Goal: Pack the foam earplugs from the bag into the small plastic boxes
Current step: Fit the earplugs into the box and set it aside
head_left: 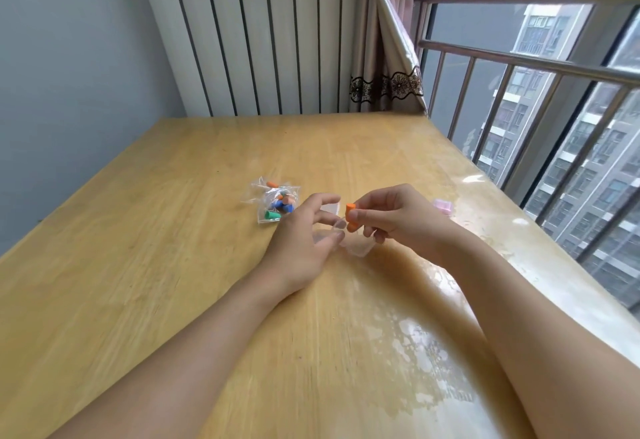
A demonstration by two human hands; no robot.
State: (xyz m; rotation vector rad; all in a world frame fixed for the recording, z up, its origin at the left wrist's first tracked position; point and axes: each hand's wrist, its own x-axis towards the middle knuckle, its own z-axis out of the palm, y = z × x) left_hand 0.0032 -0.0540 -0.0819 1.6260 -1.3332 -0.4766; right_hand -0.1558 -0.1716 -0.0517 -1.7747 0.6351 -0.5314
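A clear plastic bag (273, 201) with several orange, blue and green foam earplugs lies on the wooden table (173, 231). My right hand (398, 217) pinches an orange earplug (351, 217) upright, just above a small clear plastic box (356, 248) that stands open on the table. My left hand (304, 241) rests to the left of the box, with its fingertips on the box's raised clear lid (330, 209). A small pink box (443, 206) sits behind my right hand, partly hidden.
The table's right edge runs along a window with a metal railing (519, 61). A curtain (388, 58) hangs at the far right corner, and a white ribbed panel (259, 33) stands behind the table. A grey wall borders the left side.
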